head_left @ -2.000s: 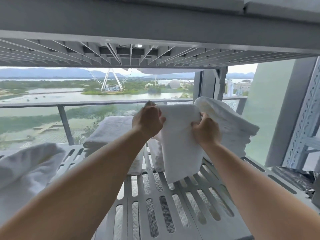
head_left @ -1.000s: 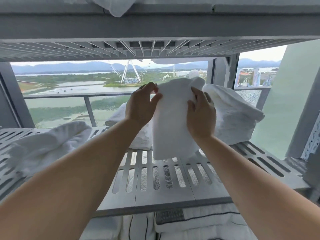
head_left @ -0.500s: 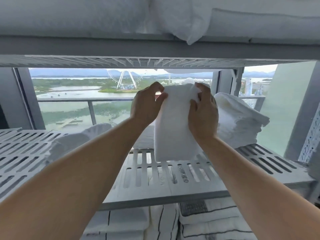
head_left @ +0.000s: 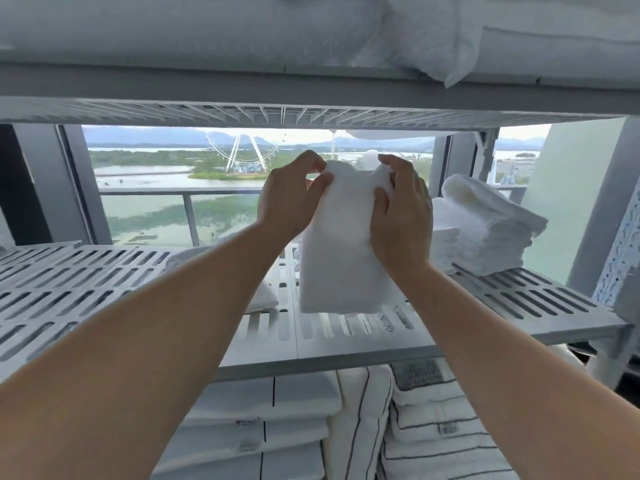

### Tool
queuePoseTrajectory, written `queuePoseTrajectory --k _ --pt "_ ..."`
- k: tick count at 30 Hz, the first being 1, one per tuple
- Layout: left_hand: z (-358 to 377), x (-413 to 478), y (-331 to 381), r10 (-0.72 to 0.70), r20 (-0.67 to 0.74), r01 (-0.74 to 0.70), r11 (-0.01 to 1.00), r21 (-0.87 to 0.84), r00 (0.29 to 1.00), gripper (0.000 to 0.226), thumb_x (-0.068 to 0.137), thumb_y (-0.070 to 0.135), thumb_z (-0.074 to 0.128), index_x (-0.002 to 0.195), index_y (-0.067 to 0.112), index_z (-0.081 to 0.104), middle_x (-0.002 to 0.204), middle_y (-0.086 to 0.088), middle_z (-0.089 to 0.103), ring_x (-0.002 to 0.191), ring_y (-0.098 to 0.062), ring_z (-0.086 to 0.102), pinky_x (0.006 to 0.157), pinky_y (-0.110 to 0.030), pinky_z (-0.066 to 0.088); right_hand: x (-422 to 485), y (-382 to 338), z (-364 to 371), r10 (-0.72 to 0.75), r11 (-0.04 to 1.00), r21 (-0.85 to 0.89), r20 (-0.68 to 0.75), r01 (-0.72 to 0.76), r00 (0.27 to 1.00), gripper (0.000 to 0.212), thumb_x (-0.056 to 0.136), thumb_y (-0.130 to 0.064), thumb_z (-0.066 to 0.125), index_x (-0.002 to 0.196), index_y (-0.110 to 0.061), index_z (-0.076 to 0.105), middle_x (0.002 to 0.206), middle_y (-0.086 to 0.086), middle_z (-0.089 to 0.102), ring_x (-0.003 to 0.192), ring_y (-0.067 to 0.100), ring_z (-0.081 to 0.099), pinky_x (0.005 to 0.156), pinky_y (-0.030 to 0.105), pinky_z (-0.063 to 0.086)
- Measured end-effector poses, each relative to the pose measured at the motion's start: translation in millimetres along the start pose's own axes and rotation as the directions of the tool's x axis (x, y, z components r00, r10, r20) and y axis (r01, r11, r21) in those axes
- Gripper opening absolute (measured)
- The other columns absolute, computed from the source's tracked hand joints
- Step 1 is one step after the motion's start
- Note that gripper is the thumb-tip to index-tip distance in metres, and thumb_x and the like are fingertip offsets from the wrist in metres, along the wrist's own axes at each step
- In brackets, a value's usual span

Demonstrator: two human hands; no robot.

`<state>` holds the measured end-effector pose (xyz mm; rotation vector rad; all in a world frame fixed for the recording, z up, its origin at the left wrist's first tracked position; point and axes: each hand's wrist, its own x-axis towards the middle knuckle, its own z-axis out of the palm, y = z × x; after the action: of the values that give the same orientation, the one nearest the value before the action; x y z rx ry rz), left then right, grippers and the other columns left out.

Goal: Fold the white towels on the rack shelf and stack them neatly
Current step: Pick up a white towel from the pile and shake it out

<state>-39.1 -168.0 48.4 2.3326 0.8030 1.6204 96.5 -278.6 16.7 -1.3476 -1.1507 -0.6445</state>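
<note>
Rack shelf (head_left: 86, 282): grey slotted panels that ran across the whole view.
Loose towel (head_left: 266, 296): white, lay flat on the shelf, mostly hidden behind the left forearm.
Left hand (head_left: 291, 199): raised over the middle of the shelf, with thumb and fingers pinching the top left corner of the held towel.
Held towel (head_left: 336, 254): white, folded to a narrow panel, hung upright between both hands above the middle of the shelf. Whether its lower edge touched the shelf could not be told.
Right hand (head_left: 401, 220): gripped the top right corner, fingers curled over the upper edge, thumb on the near face.
Folded stack (head_left: 491, 230): white towels piled at the right end of the shelf, just beside the right hand.
Striped linens (head_left: 433, 420): white with thin dark lines, stacked on the level below.
Rack post (head_left: 620, 244): perforated metal at the far right.
</note>
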Motion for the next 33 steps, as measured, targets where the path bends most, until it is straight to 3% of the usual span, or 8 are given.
queuePoseTrajectory --k 5,9,15,19,23,26,30,33 --pt "-17.3 2.0 -1.3 -0.007 -0.016 0.008 0.996 0.089 1.000 0.007 0.093 0.045 0.057 0.095 0.038 0.057 0.094 0.023 0.063 0.085 -0.010 0.066 0.080 -0.032 0.051 -4.7 -19.5 0.6 0.005 0.999 0.032 -0.018 -0.005 1.000 0.047 0.087 -0.007 0.049 0.133 -0.021 0.051 0.117 -0.003 0.062 0.115 0.021 0.055 0.098 0.046 0.045" --pt "-13.2 2.4 -14.6 -0.109 0.042 0.100 0.981 0.164 0.993 0.020 0.096 0.048 0.050 0.097 0.030 0.058 0.095 0.011 0.067 0.089 -0.021 0.063 0.078 -0.036 0.050 -4.7 -20.8 1.7 0.076 0.997 0.024 0.027 -0.077 0.997 0.045 0.086 -0.012 0.047 0.129 -0.027 0.050 0.097 -0.006 0.059 0.099 0.022 0.058 0.091 0.049 0.047" --pt "14.3 -27.2 -58.6 -0.236 0.185 0.165 0.928 0.333 0.954 0.021 0.099 0.041 0.050 0.094 0.021 0.056 0.089 -0.002 0.064 0.084 -0.027 0.058 0.068 -0.033 0.039 -40.8 18.1 16.5 0.187 0.979 -0.123 0.195 -0.165 0.963 0.037 0.093 -0.007 0.053 0.127 -0.022 0.052 0.113 0.002 0.068 0.108 0.025 0.061 0.094 0.047 0.047" --pt "30.3 -35.7 -82.3 -0.392 0.283 0.313 0.905 0.287 0.875 0.022 0.099 0.027 0.049 0.091 0.010 0.059 0.099 -0.014 0.068 0.094 -0.033 0.063 0.077 -0.031 0.046 -56.6 35.3 29.4 0.221 0.974 -0.104 0.199 -0.204 0.955 0.034 0.093 -0.006 0.054 0.124 -0.019 0.055 0.107 0.004 0.067 0.095 0.024 0.064 0.074 0.031 0.041" --pt "28.3 -30.7 -97.9 -0.515 0.199 0.437 0.836 0.332 0.834 0.030 0.099 0.025 0.045 0.114 0.003 0.060 0.115 -0.021 0.067 0.108 -0.037 0.060 0.081 -0.035 0.042 -54.1 19.9 50.0 0.146 0.987 0.026 0.246 -0.157 0.958 0.032 0.091 -0.007 0.058 0.120 -0.021 0.055 0.088 -0.003 0.063 0.082 0.016 0.061 0.067 0.023 0.039" --pt "18.2 -29.0 -107.5 -0.484 0.134 0.409 0.833 0.374 0.865 0.017 0.098 0.020 0.046 0.109 0.011 0.054 0.112 -0.017 0.068 0.110 -0.037 0.060 0.085 -0.037 0.042 -53.9 6.9 67.3 0.113 0.989 0.052 0.308 -0.135 0.945 0.030 0.090 -0.008 0.061 0.118 -0.018 0.057 0.075 -0.011 0.055 0.075 0.015 0.058 0.067 0.027 0.045" --pt "13.1 -32.5 -118.7 -0.464 0.217 0.341 0.833 0.435 0.859 0.021 0.095 0.023 0.050 0.115 0.017 0.056 0.116 -0.011 0.067 0.113 -0.033 0.057 0.098 -0.039 0.042 -64.9 16.6 85.3 0.185 0.980 -0.044 0.535 -0.192 0.824 0.028 0.094 -0.016 0.060 0.121 -0.021 0.061 0.092 -0.005 0.066 0.085 0.015 0.065 0.062 0.017 0.039" --pt "15.7 -40.5 -122.9 -0.373 0.319 0.199 0.863 0.465 0.872 0.028 0.097 0.034 0.054 0.120 0.019 0.061 0.126 -0.010 0.059 0.120 -0.028 0.053 0.099 -0.037 0.041 -78.6 31.3 93.1 0.218 0.976 -0.132 0.663 -0.175 0.716 0.032 0.093 -0.020 0.057 0.125 -0.023 0.061 0.102 0.000 0.071 0.093 0.020 0.065 0.069 0.020 0.038"
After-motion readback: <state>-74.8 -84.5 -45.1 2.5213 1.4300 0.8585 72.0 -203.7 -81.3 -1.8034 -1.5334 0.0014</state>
